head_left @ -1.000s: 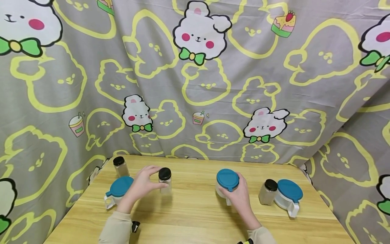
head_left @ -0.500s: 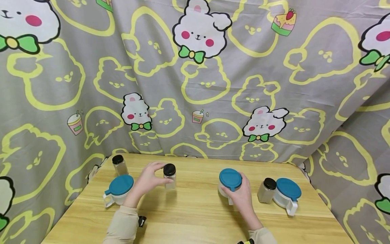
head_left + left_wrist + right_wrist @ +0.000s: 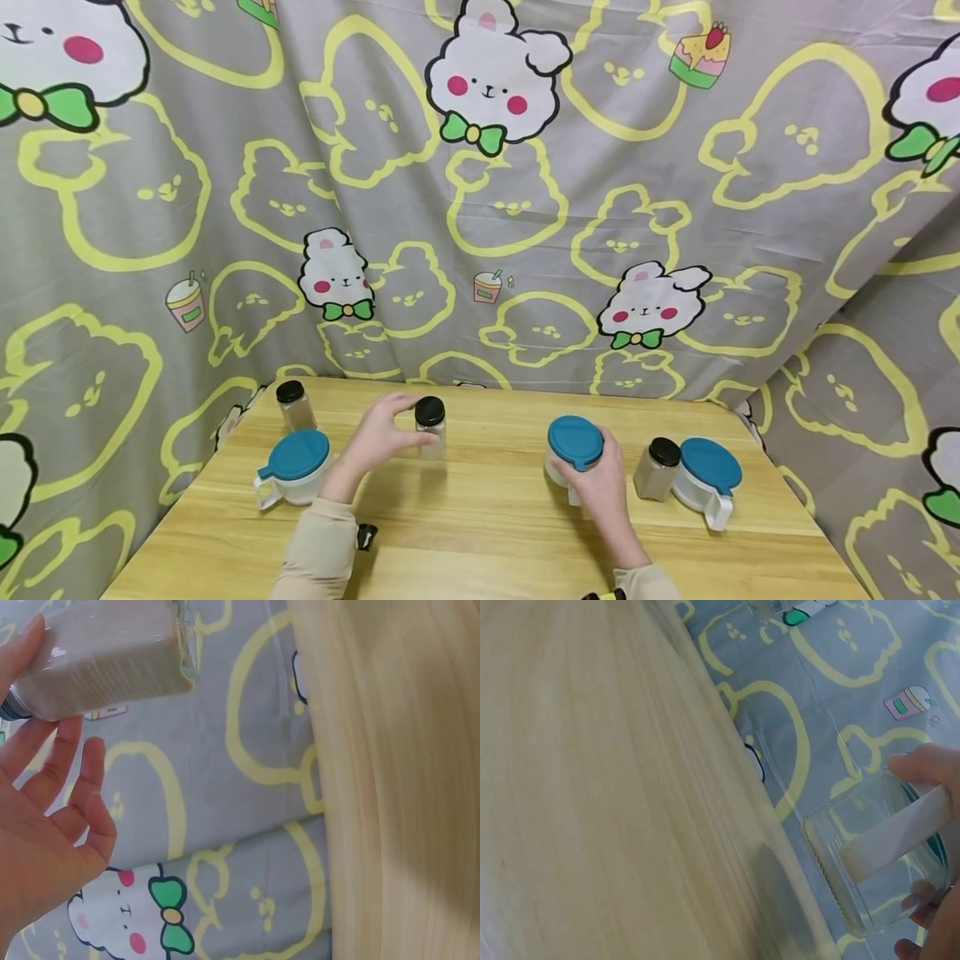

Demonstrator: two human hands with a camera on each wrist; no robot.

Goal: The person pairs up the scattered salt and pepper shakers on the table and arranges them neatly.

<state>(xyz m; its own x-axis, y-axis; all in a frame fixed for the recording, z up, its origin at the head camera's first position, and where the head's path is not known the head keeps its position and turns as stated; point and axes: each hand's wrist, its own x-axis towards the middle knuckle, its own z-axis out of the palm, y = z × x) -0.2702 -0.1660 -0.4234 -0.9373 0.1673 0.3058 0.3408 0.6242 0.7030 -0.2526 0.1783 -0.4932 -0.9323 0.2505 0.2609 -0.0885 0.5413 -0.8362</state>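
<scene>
My left hand (image 3: pixel 384 437) pinches a small black-capped spice jar (image 3: pixel 431 412) between thumb and fingers, near its neck. The left wrist view shows this jar's square clear body (image 3: pixel 112 656), filled with greyish-brown powder and raised off the table. In my right hand (image 3: pixel 606 482) is a seasoning pot (image 3: pixel 574 440) with a round blue lid, gripped around its side. Seen from the right wrist, its glass body (image 3: pixel 862 900) is see-through, with a white handle (image 3: pixel 896 832), and hangs above the wooden surface. Both held things are roughly upright, with a gap between them.
At the left of the wooden table (image 3: pixel 480 533) stand another black-capped jar (image 3: pixel 296 407) and a blue-lidded pot (image 3: pixel 298 458). A third black-capped jar (image 3: pixel 657 470) and blue-lidded pot (image 3: pixel 708 471) stand together at the right. A patterned curtain (image 3: pixel 525 350) hangs behind the table.
My left hand has carried the black-capped jar to the right and slightly away from me. My right hand has shifted a little to the right with the seasoning pot.
</scene>
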